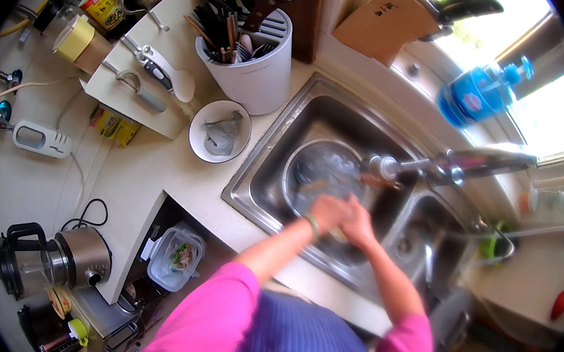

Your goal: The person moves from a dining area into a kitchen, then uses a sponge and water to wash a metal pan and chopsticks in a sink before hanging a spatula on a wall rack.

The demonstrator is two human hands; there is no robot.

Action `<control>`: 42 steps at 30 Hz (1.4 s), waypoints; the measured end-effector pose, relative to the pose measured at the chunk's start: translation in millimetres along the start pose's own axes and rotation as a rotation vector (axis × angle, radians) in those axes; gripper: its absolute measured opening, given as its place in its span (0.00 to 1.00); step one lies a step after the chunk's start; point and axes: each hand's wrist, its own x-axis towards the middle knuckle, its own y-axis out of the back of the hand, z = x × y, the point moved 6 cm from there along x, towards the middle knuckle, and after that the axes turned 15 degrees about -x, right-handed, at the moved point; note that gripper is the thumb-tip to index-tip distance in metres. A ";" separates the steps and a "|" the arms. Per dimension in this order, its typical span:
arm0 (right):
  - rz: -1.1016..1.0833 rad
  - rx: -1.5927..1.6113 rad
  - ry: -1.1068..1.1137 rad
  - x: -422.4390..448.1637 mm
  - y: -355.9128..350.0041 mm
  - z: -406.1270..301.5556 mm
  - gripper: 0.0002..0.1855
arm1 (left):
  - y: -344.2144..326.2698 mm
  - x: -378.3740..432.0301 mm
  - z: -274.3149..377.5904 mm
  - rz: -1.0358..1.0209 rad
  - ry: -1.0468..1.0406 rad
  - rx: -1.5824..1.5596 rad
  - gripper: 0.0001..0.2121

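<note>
Both my hands are together over the near rim of a round metal bowl (326,168) in the left basin of a stainless steel sink (254,193). Water and some brownish pieces show in the bowl. My left hand (329,215), with a greenish bangle at its wrist, and my right hand (359,224) touch or nearly touch each other. Motion blur hides the fingers and whatever may be between them. Above the bowl's right side is the faucet head (383,167). A white bowl (220,131) holding a crumpled grey cloth-like piece stands on the counter left of the sink.
A white utensil holder (256,80) with knives and chopsticks stands behind the white bowl. A blue pump bottle (476,96) and a knife block (388,22) are by the window. The smaller basin (406,243) lies to the right. A lidless plastic bin (176,259) sits below the counter's edge.
</note>
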 end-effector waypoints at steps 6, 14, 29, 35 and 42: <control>0.115 0.253 -0.059 -12.1 3.9 -19.3 0.20 | 21.0 -5.0 12.7 0.133 -0.311 0.107 0.07; -0.209 1.134 -0.413 -28.5 -29.2 -18.0 0.15 | 41.9 -7.8 16.7 0.333 -0.524 0.050 0.07; 0.119 0.607 -0.083 -27.0 6.9 -42.6 0.24 | 39.9 -18.3 -12.8 0.074 0.116 -0.146 0.17; 0.519 0.230 0.124 -36.1 3.7 -30.2 0.37 | 68.2 -35.7 -2.4 0.000 0.137 -0.837 0.20; 0.357 0.280 -0.003 -47.2 -42.5 -3.2 0.18 | 216.5 -67.9 -75.0 0.491 0.193 -1.010 0.19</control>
